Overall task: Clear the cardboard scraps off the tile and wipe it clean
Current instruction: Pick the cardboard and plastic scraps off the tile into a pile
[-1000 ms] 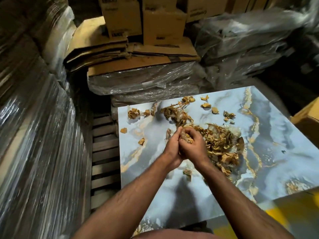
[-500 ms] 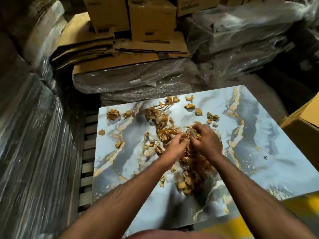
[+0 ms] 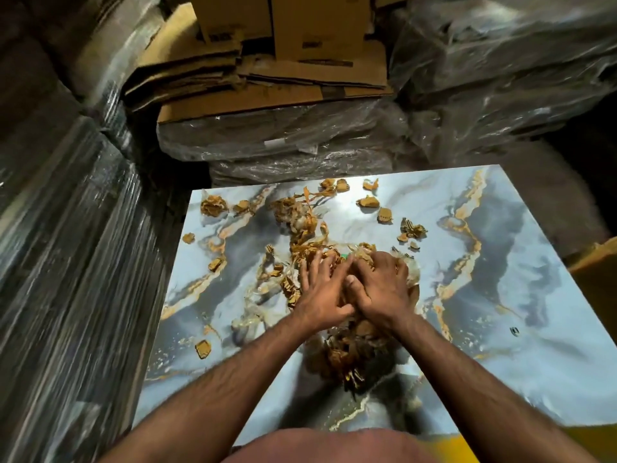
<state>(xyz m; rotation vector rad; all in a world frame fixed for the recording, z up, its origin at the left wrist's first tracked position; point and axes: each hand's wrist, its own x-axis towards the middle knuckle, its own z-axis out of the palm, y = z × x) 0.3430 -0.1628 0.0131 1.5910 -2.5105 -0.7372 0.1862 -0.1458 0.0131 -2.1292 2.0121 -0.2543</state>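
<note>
Both hands flat on the pile of cardboard scraps [image 3: 347,349] mid-tile [image 3: 521,362]: left hand [image 3: 322,294] with fingers spread straight, right hand [image 3: 380,289] pressing down, fingers maybe slightly curled, a bit blurry. Loose bits lie toward the far edge.

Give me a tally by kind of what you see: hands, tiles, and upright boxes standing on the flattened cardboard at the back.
Hands: 2, the left hand and the right hand
Marbled tile: 1
Upright cardboard boxes plainly showing: 2
Total: 5
</note>
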